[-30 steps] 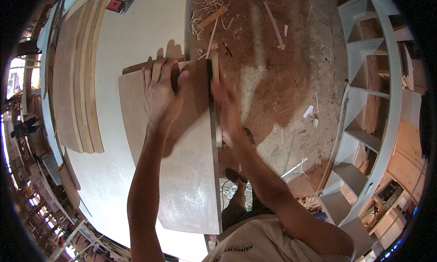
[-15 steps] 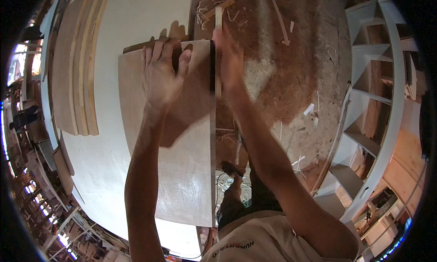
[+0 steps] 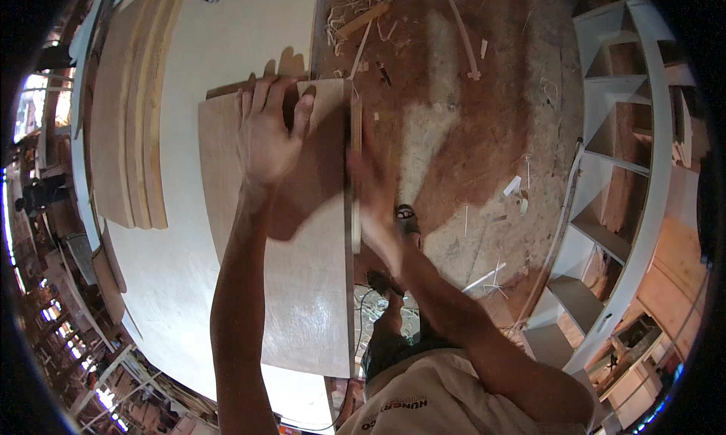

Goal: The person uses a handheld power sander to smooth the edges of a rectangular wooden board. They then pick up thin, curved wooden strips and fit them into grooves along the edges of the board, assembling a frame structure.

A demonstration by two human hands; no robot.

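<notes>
A wide wooden panel (image 3: pixel 302 299) lies on the pale board-topped bench, its long right edge running beside me. Near the panel's far end rests my left hand (image 3: pixel 268 136), flat with fingers and thumb apart, pressing on its face. My right hand (image 3: pixel 370 182), smeared by motion, is at the panel's right edge. It grips a long, narrow, pale wooden strip (image 3: pixel 356 231) that lies along that edge; the finger details are blurred. A thin sliver of wood (image 3: pixel 361 49) sticks out past the panel's far right corner.
Several stacked boards (image 3: pixel 125 133) lie on the bench (image 3: pixel 242 27) to the left. Curled shavings (image 3: pixel 352 0) and offcuts (image 3: pixel 463 38) litter the brown floor (image 3: pixel 446 155). A white shelf unit (image 3: pixel 639 125) lies at the right. My sandalled foot (image 3: pixel 407 217) shows below my right arm.
My right hand has slid toward me along the panel's edge, and the wooden strip has come with it. My left hand stays on the panel. A foot now shows below my right arm.
</notes>
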